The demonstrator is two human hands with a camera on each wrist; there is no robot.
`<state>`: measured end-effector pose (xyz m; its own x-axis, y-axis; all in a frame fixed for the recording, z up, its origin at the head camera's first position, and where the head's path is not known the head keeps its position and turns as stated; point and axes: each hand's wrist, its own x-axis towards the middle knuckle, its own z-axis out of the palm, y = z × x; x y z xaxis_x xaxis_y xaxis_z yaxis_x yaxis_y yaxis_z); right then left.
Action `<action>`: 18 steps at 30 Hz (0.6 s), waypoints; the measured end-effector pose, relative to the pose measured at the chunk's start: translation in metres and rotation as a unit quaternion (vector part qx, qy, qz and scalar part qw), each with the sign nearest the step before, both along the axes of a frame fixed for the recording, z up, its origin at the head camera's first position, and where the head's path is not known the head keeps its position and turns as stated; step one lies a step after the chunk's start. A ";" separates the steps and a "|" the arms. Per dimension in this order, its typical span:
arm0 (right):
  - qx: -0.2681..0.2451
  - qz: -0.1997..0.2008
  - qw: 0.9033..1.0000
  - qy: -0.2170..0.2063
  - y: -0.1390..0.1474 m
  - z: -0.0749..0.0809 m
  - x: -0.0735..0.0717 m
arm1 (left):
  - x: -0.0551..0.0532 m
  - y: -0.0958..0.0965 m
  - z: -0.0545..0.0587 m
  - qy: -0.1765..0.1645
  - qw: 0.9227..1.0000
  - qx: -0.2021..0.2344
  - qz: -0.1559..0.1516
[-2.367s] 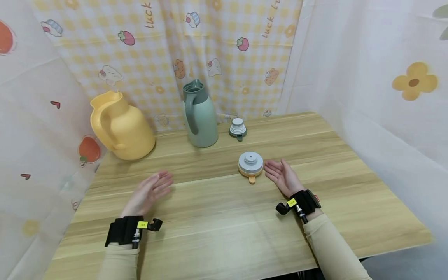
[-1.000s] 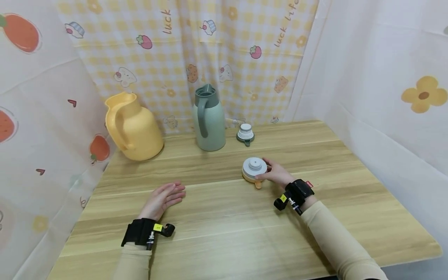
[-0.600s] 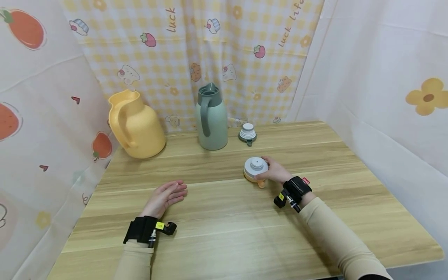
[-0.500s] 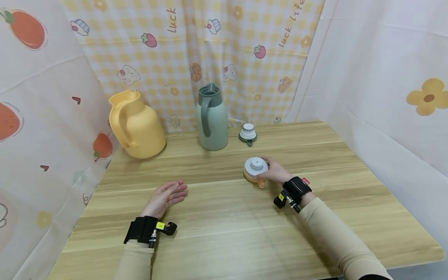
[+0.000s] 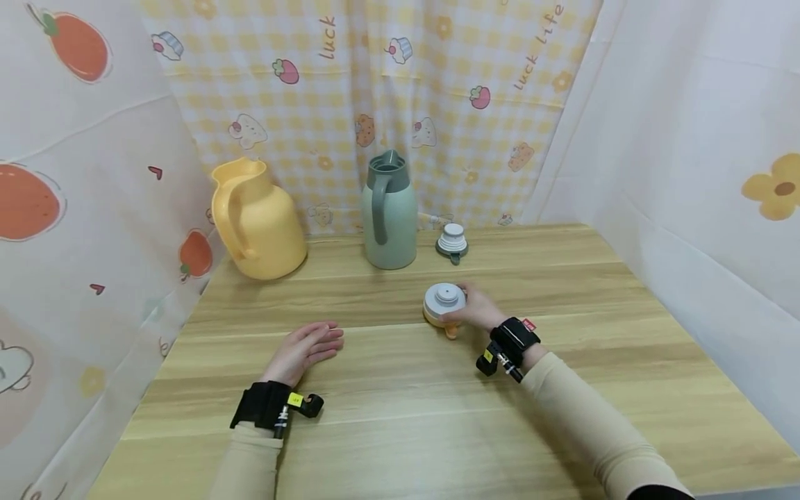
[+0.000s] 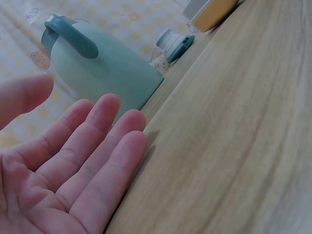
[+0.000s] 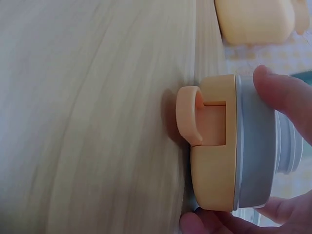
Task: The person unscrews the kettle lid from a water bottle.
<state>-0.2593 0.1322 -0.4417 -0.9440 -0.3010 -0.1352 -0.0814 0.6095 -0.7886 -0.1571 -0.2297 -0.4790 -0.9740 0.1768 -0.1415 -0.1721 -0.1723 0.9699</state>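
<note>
My right hand (image 5: 478, 309) grips a jug lid (image 5: 444, 298) from its right side. It lies with its grey stopper side up and its yellow top facing the wood. In the right wrist view, thumb and fingers hold opposite sides of this lid (image 7: 256, 141), whose orange tab (image 7: 187, 114) sticks out close over the table. My left hand (image 5: 306, 351) rests at the table's left, palm turned inward and holding nothing; the left wrist view shows its fingers (image 6: 105, 161) loosely extended. Behind stand a yellow jug (image 5: 269, 226) and a green thermos jug (image 5: 400, 215), both without lids.
A second lid (image 5: 452, 241), white with a green base, sits stopper up to the right of the green jug. The wooden table (image 5: 400, 410) backs onto a checked curtain (image 5: 337, 90), with white curtains at both sides.
My right hand has gone from lying open beside the yellow lid to gripping it, and the lid has shifted left. The left hand stays nearly still while the head view has turned.
</note>
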 end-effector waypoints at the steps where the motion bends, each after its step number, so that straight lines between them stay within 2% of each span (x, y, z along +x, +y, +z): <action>1: -0.001 0.004 1.000 0.000 -0.005 0.000 -0.001 | 0.000 0.000 0.000 -0.001 1.000 -0.001 0.004; 9: 0.017 0.027 0.999 -0.013 -0.046 -0.001 -0.004 | -0.001 0.002 -0.001 -0.009 1.000 -0.010 0.026; 18: 0.015 0.045 0.999 -0.027 -0.085 0.002 -0.004 | -0.001 -0.001 -0.003 -0.006 1.000 -0.005 0.023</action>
